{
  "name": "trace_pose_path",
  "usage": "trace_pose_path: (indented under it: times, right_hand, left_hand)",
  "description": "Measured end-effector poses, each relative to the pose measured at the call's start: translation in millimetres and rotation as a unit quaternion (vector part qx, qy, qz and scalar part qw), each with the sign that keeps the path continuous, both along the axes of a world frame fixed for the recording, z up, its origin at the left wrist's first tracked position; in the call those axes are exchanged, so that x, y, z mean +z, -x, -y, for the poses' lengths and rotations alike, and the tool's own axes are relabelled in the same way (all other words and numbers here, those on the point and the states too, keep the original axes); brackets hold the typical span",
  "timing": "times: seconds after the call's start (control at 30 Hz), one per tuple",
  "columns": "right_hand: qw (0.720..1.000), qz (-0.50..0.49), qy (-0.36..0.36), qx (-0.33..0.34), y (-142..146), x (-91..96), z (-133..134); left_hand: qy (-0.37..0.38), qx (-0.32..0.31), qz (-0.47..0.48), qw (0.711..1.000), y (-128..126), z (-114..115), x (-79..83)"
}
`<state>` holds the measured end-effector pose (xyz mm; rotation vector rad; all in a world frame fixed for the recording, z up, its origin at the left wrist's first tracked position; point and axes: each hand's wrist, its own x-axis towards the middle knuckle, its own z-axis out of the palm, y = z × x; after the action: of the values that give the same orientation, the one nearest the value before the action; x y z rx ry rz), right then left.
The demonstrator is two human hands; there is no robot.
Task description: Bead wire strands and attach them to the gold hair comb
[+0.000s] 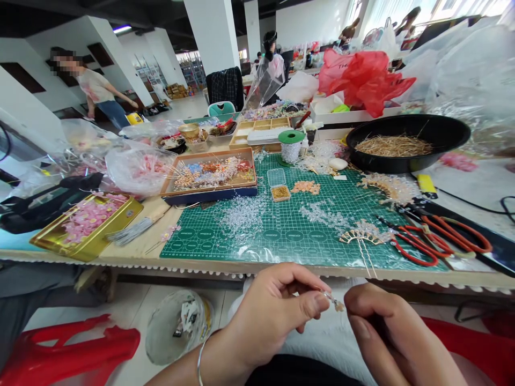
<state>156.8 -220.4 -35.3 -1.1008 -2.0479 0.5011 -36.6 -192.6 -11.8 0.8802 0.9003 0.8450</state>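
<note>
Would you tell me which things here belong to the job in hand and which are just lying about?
In use: left hand, right hand, beaded wire sprig.
Lying about: beaded hairpin, red-handled cutters, tin of pink petals.

The beaded wire (333, 302) up front glints like fine bright metal, and a smooth silver-coloured bangle (200, 362) has a polished shine. Further out, the table (132, 252) shows pale, unpainted wood, slightly rough. The green cutting mat (225, 244) looks like matt plastic, while the gold tin (86, 228) is glossy metal. The black bowl (386, 158) is smooth with a soft sheen, and the red-handled cutters (422, 241) have shiny plastic grips. The red bag (366, 80) is thin, crinkled plastic, and the brown tray (209, 155) looks like matt card.
</note>
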Motion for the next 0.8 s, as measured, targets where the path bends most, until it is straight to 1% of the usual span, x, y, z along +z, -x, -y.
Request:
trace_pose_path:
  times: [0.13, 0.27, 0.4, 0.53, 0.7, 0.8]
  right_hand:
    - [1.000, -0.009, 0.010, 0.027, 5, 0.5, 1]
    - [1.000, -0.019, -0.007, 0.019, 9, -2.9, 0]
    - [0.999, -0.044, -0.014, 0.021, 12, -5.7, 0]
    - [0.996, -0.082, -0.024, 0.017, 16, -4.2, -2]
    - [0.995, -0.098, -0.034, -0.001, 23, -1.3, -7]
    - [0.994, -0.104, -0.042, -0.001, 25, -0.6, -7]
  left_hand:
    - [0.003, 0.013, 0.009, 1.000, 0, 0, -3.5]
    - [0.011, 0.023, 0.029, 0.999, 0, 0, -5.8]
    - [0.013, 0.016, 0.051, 0.998, 0, 1, -6.3]
    - [0.012, 0.028, 0.063, 0.998, -1, 2, -7.6]
    - [0.000, 0.028, 0.114, 0.993, -2, 3, -11.5]
    - [-0.005, 0.035, 0.127, 0.991, -3, 3, -12.9]
